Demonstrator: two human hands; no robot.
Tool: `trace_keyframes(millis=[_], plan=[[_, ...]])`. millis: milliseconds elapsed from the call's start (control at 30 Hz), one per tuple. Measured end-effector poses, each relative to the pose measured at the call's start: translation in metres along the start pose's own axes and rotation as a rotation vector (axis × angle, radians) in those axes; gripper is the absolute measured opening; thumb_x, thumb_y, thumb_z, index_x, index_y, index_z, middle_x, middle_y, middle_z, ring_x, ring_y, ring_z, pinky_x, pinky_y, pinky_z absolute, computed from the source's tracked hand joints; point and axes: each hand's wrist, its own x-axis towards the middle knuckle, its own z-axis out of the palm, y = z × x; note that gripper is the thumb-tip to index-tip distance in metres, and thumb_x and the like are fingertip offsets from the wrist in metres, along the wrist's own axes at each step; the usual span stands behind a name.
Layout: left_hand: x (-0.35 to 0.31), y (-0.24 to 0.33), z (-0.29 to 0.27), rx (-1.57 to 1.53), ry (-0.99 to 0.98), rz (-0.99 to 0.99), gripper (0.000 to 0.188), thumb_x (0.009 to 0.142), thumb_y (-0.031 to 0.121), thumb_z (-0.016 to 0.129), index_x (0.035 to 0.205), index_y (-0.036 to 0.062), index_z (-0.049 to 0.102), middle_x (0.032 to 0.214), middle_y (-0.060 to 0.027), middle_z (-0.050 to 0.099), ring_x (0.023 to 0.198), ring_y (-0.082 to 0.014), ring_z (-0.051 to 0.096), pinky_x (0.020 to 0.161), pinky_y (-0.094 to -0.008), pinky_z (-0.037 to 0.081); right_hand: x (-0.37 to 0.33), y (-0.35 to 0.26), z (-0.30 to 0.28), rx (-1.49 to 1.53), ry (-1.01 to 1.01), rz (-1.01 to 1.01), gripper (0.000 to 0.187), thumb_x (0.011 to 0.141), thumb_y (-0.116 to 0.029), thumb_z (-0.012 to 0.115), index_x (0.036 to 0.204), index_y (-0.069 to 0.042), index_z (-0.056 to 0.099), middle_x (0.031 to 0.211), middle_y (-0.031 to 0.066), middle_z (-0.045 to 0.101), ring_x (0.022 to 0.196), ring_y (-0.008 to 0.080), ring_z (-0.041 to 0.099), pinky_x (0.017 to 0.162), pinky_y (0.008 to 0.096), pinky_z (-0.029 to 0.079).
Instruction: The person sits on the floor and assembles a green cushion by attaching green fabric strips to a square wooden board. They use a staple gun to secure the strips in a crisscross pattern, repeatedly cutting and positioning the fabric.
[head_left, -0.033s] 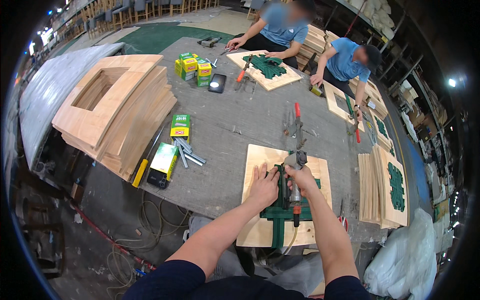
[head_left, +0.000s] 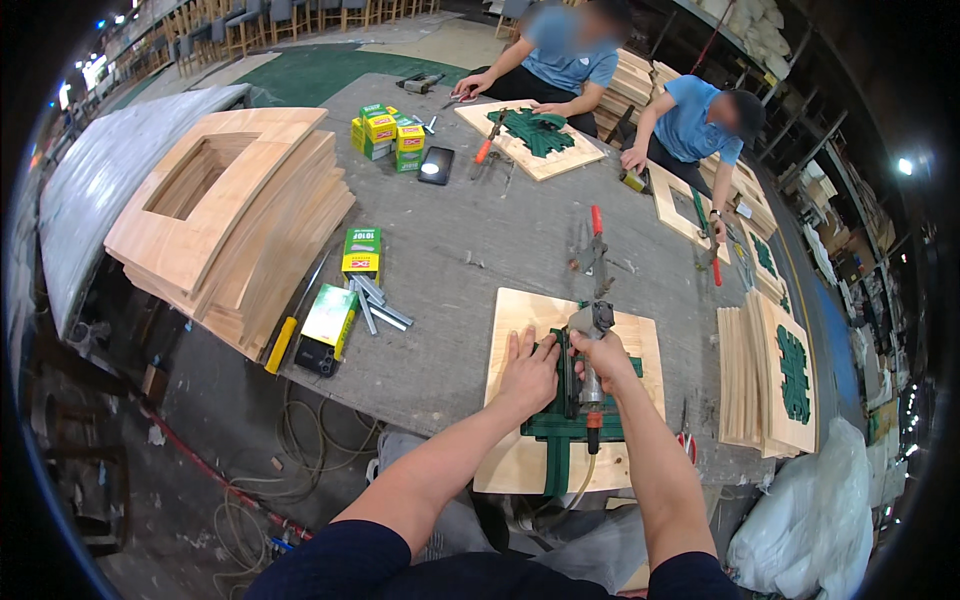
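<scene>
A square wooden panel (head_left: 640, 332) lies at the table's near edge, with strips of dark green webbing (head_left: 557, 465) crossing its middle. My right hand (head_left: 603, 362) is wrapped round a pneumatic staple gun (head_left: 594, 318), which stands over the webbing. An air hose (head_left: 583, 482) runs down from the gun's near end. Flat on the panel just left of the gun rests my left hand (head_left: 527, 372), fingers stretched out and touching the webbing. The gun's nose and the spot beneath it are hidden.
Red-handled webbing pliers (head_left: 596, 222) lie beyond the panel. To the left are staple boxes (head_left: 361, 252), loose staple strips (head_left: 384, 308), a yellow-handled screwdriver (head_left: 281, 345) and stacked wooden frames (head_left: 300, 190). Finished panels (head_left: 740, 380) stand at right. Two co-workers (head_left: 575, 65) work across the table.
</scene>
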Motion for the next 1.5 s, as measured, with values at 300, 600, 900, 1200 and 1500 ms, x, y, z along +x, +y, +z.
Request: trace_keyframes(millis=[300, 600, 900, 1200, 1500], plan=[[-0.001, -0.002, -0.006, -0.075, 0.018, 0.002, 0.042, 0.090, 0.017, 0.063, 0.128, 0.0011, 0.067, 0.143, -0.0145, 0.058, 0.146, -0.0430, 0.037, 0.124, -0.0634, 0.018, 0.001, 0.001, 0.004, 0.006, -0.049, -0.024, 0.021, 0.094, -0.022, 0.075, 0.102, -0.005, 0.066, 0.076, 0.0032, 0.063, 0.050, 0.0127, 0.056, 0.043, 0.0308, 0.045], [0.001, -0.007, -0.003, -0.207, 0.107, -0.076, 0.028, 0.088, 0.011, 0.062, 0.112, -0.0028, 0.069, 0.132, -0.0184, 0.062, 0.140, -0.0413, 0.043, 0.125, -0.0559, 0.023, -0.003, 0.001, 0.007, -0.038, -0.079, -0.009, 0.019, 0.095, -0.022, 0.074, 0.101, -0.006, 0.066, 0.076, 0.0024, 0.062, 0.052, 0.0136, 0.056, 0.045, 0.0318, 0.045], [0.002, -0.006, -0.002, -0.266, 0.185, -0.067, 0.022, 0.086, 0.006, 0.061, 0.105, -0.0038, 0.068, 0.123, -0.0202, 0.064, 0.133, -0.0431, 0.049, 0.123, -0.0559, 0.027, -0.005, 0.007, 0.002, -0.025, -0.015, -0.009, 0.019, 0.094, -0.023, 0.075, 0.100, -0.007, 0.066, 0.076, 0.0017, 0.061, 0.052, 0.0131, 0.055, 0.045, 0.0307, 0.045], [0.004, -0.012, -0.012, -0.627, 0.377, -0.205, 0.022, 0.089, 0.002, 0.058, 0.107, -0.0004, 0.070, 0.107, -0.0172, 0.071, 0.112, -0.0346, 0.066, 0.106, -0.0457, 0.048, 0.000, 0.001, -0.005, -0.066, -0.001, -0.016, 0.021, 0.094, -0.025, 0.075, 0.101, -0.008, 0.064, 0.077, 0.0012, 0.061, 0.054, 0.0129, 0.056, 0.046, 0.0311, 0.047], [-0.152, 0.052, -0.041, -1.107, -0.387, -0.155, 0.028, 0.108, 0.022, 0.053, 0.113, 0.0002, 0.071, 0.102, -0.0035, 0.073, 0.096, -0.0112, 0.065, 0.090, -0.0304, 0.053, 0.012, 0.057, -0.094, 0.267, 0.021, 0.067, 0.033, 0.094, -0.030, 0.076, 0.112, -0.005, 0.064, 0.090, 0.0058, 0.062, 0.063, 0.0197, 0.063, 0.051, 0.0346, 0.054]])
